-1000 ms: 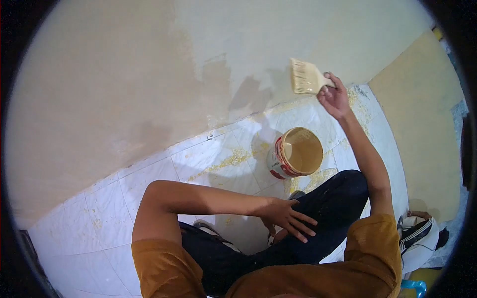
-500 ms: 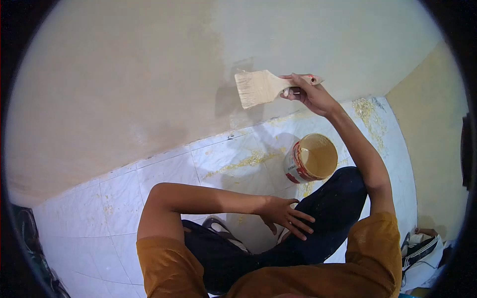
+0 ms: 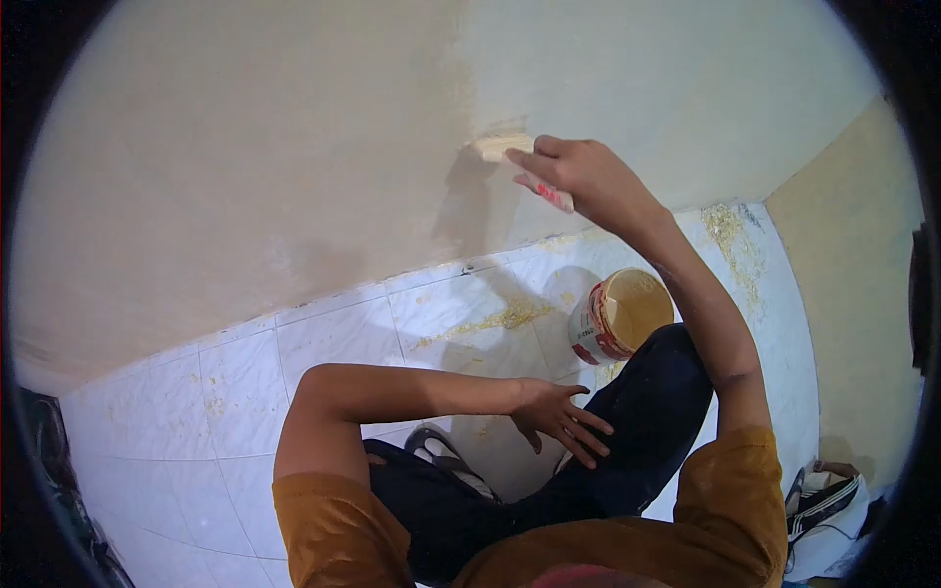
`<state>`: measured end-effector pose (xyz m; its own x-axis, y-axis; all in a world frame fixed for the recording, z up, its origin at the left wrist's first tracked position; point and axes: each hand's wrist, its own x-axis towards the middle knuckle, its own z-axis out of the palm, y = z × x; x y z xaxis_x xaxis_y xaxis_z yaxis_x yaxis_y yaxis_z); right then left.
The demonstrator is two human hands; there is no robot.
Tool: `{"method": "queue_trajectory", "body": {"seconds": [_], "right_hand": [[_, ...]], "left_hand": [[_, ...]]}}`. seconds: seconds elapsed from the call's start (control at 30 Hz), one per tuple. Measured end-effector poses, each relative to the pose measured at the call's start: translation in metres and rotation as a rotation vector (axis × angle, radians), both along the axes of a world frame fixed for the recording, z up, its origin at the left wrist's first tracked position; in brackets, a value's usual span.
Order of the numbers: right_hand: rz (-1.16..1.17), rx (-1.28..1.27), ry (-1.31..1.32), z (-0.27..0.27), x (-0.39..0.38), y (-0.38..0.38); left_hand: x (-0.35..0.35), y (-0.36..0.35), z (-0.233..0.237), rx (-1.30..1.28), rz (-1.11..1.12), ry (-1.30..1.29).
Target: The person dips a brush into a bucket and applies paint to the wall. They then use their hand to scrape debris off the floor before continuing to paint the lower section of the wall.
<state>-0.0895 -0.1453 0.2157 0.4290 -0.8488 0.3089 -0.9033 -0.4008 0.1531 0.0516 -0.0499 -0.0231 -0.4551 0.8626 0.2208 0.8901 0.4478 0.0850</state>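
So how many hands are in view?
2: the right hand holds the brush at the wall; the left hand is spread by the right leg. Neither is fully hidden.

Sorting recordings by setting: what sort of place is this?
Probably a room being painted: a flat, pale-bristled brush at the beige wall, a round, red-and-white bucket and flake-strewn, white marbled floor tiles.

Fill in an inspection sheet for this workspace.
Surface: tiled floor, pale flakes scattered on it; wall darker left, paler right.
Job's things: brush at the wall; bucket standing on the floor by the bent leg.
Clutter: white bag-like item at far right; dark object at left edge, unclear.
Hands: right hand grips brush; left hand holds nothing visible, fingers spread.
Cables: nothing seen clearly.
Surroundings: second wall at right.
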Motion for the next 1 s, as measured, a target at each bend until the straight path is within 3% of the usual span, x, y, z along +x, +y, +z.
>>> {"method": "queue_trajectory", "body": {"seconds": [0.23, 0.27, 0.33, 0.4, 0.63, 0.77, 0.9, 1.0], "right_hand": [[-0.004, -0.185, -0.041, 0.057, 0.010, 0.008], [0.000, -0.303, 0.029, 0.068, 0.011, 0.012], [0.003, -0.420, 0.097, 0.082, 0.017, 0.014], [0.042, -0.550, -0.062, 0.086, 0.029, 0.012], [0.110, -0.585, 0.129, -0.017, 0.003, -0.012], [0.186, -0.367, 0.182, -0.061, 0.001, -0.004], [0.146, -0.229, 0.352, -0.079, 0.014, 0.002], [0.097, -0.157, 0.336, -0.070, 0.026, 0.005]], "left_hand": [[0.002, -0.007, -0.011, 0.041, 0.003, 0.128], [0.002, -0.008, -0.009, 0.039, 0.003, 0.127], [0.003, -0.006, -0.003, -0.097, 0.014, 0.047], [0.003, -0.006, -0.002, -0.086, 0.005, 0.045], [-0.004, -0.005, 0.001, -0.015, -0.024, 0.085], [-0.012, 0.000, 0.008, -0.045, -0.052, 0.030], [-0.019, 0.002, 0.013, -0.095, -0.087, 0.037], [-0.023, 0.004, 0.015, -0.140, -0.099, 0.037]]}}
